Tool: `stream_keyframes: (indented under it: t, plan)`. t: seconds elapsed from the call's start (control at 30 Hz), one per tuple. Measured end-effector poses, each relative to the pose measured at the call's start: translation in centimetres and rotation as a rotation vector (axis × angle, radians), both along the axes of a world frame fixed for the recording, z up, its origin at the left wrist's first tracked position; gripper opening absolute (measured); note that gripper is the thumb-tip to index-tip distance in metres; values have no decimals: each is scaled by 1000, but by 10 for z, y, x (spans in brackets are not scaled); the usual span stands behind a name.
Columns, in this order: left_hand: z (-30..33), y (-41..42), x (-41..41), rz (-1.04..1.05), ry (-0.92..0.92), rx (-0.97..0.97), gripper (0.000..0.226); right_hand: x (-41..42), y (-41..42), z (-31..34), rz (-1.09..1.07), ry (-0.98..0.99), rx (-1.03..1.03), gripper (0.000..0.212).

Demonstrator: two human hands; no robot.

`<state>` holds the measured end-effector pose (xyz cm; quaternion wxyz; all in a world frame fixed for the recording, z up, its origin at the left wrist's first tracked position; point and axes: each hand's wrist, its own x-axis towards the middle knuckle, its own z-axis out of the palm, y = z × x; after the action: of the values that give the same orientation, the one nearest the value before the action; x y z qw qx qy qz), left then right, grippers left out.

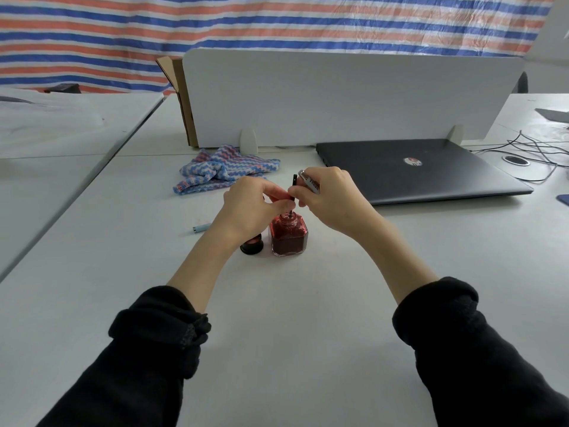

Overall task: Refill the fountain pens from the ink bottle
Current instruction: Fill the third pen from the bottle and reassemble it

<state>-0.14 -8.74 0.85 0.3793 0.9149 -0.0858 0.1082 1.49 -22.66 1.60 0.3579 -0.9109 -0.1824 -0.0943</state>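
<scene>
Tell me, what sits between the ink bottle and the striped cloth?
In the head view, the left hand hangs between ink bottle and striped cloth, pinching a pen part.

Red ink bottle [288,235], zigzag-striped cloth [226,169]

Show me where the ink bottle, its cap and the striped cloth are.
ink bottle [288,240], head view, front glass face.
cap [252,245], head view, its visible top beside the bottle.
striped cloth [226,169], head view, middle of the crumpled folds.
</scene>
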Motion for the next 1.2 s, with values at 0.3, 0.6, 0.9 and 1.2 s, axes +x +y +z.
stream_keyframes:
  t: [0.3,0.6,0.9,1.2]
  plan:
    - [0,0,0,-1,-2,7,21,2,1,-1,-5,-2,-8,23]
    - [0,-1,0,3,-4,29,20,2,0,-2,-7,-11,-15,31]
    - [2,-3,-2,-3,-14,46,22,0,1,0,-23,-32,-29,39]
    - [2,-2,-2,-6,-34,65,20,0,3,-1,-35,-69,-30,41]
